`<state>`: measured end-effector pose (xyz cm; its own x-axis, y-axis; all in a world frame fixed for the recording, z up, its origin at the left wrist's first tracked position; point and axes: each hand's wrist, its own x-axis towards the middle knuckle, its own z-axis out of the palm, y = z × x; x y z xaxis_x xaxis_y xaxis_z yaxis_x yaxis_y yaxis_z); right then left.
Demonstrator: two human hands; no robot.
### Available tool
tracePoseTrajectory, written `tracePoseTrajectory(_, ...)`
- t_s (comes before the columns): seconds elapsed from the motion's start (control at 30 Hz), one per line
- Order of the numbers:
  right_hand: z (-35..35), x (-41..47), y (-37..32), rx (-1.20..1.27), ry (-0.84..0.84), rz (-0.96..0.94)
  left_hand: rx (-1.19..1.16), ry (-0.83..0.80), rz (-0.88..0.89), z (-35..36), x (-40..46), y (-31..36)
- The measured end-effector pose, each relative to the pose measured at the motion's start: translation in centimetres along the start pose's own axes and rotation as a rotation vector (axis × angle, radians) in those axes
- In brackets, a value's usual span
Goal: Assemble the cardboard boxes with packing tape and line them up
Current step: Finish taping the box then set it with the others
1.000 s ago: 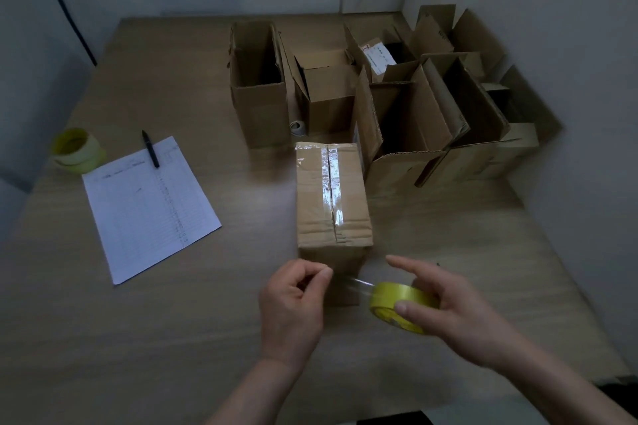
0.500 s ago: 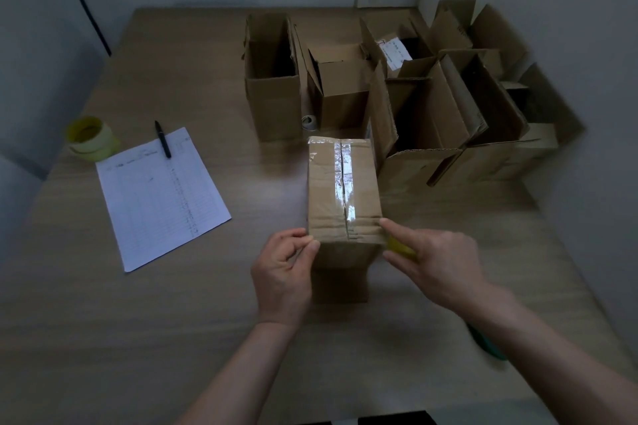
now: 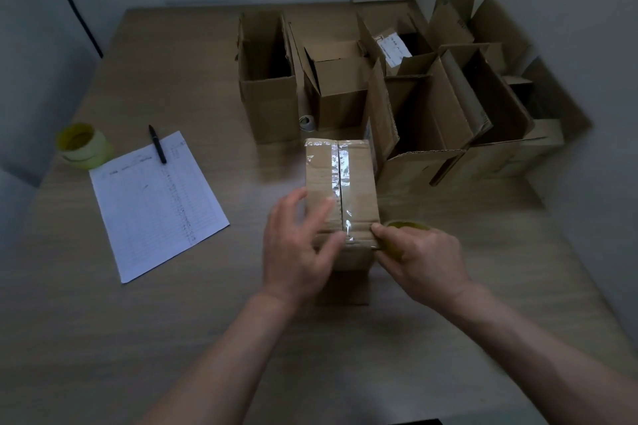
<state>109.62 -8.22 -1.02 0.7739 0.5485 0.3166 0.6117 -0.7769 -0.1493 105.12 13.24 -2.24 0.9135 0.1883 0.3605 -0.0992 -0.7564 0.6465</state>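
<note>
A pale wood-grain bench [image 3: 145, 338] sits in a grey-walled corner (open cartons [image 3: 407, 103] crowd toward 1 o'clock). Centrally stands the closed box [image 3: 359, 183], shiny tape down its seam; the left hand [image 3: 297, 245] lies flat-fingered on it, and the right hand [image 3: 421, 259] has its grip around the yellow tape roll [image 3: 407, 228] at its 3 o'clock edge.

Left hand [image 3: 297, 245] lies flat, fingers straight, across the near end of the taped box [image 3: 341, 190] on the bench [image 3: 193, 328]. Right hand [image 3: 423, 257] grips the yellow tape roll [image 3: 407, 226] just right of that box, thumb at the corner. Beyond both hands stand open boxes [image 3: 379, 90]; far left, paper [image 3: 155, 203], a pen [image 3: 157, 143], a second roll [image 3: 83, 146].
</note>
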Motion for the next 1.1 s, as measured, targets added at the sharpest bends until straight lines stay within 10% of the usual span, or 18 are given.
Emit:
tracePoseTrajectory(0.1, -0.2, 0.2, 0.0, 0.010, -0.027, 0.010, 0.345, -0.236, 0.299, 1.8, 1.6, -0.3)
tracePoseTrajectory(0.27, -0.5, 0.6, 0.2, 0.133, -0.055, 0.049, 0.275, -0.170, 0.371, 2.8, 1.7, -1.9)
tracePoseTrajectory(0.47, -0.8, 0.5, 0.2, 0.168, -0.112, 0.073, -0.073, 0.048, 0.045, 3.6, 1.8, -0.7)
tracePoseTrajectory(0.6, -0.9, 0.5, 0.1, 0.221, -0.130, 0.107, -0.529, 0.293, -0.644, 4.7, 1.8, 0.9)
tracePoseTrajectory(0.7, -1.2, 0.8, 0.0, 0.256, -0.153, 0.097, -0.666, 0.309, -0.780, 4.5, 2.2, 1.5)
tracePoseTrajectory(0.9, -2.4, -0.5, 0.8, 0.206, -0.175, -0.037, -0.279, 0.081, -0.570, 1.1, -2.8, 2.0)
tracePoseTrajectory(1.1, -2.8, -0.8, -0.3, 0.295, -0.291, -0.116, 0.273, -0.422, 0.358, -2.0, -0.7, 3.4)
